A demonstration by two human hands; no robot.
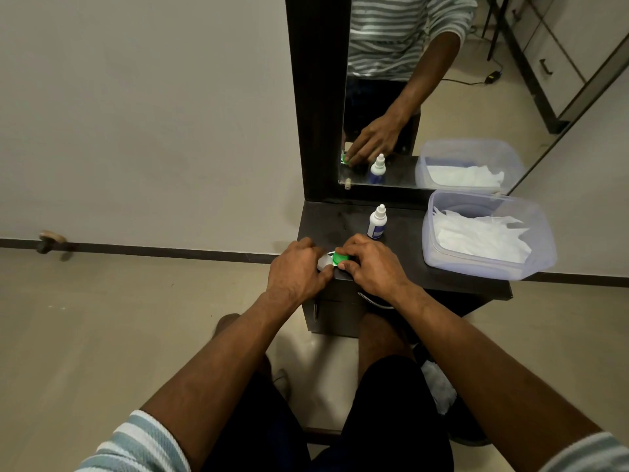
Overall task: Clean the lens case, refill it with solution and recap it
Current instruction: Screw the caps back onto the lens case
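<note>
Both forearms reach in from the near edge, striped sleeves at the bottom corners, and meet at the near-left corner of the dark table (408,267). Left hand (296,267) first: fingers curled down over the white end of the case (328,262), apparently pinning it to the table so it cannot spin. Case sits right between the two hands, touching both, white cap toward the left, green cap (340,257) toward the right. Right hand (371,267) now: thumb and fingertips pinched round that green cap, a twisting grip by the look of it. Whether it is coming off or going on, I cannot tell; both caps look seated, so this reads as either the very start or the very end of the job. Further back, just beyond the right hand, the bottle (377,222) stands upright with its cap on, close enough to grab. Far right, the tub (490,264) holds white tissues (483,236), handy for wiping. Behind it all, the mirror (442,80) repeats the scene.
</note>
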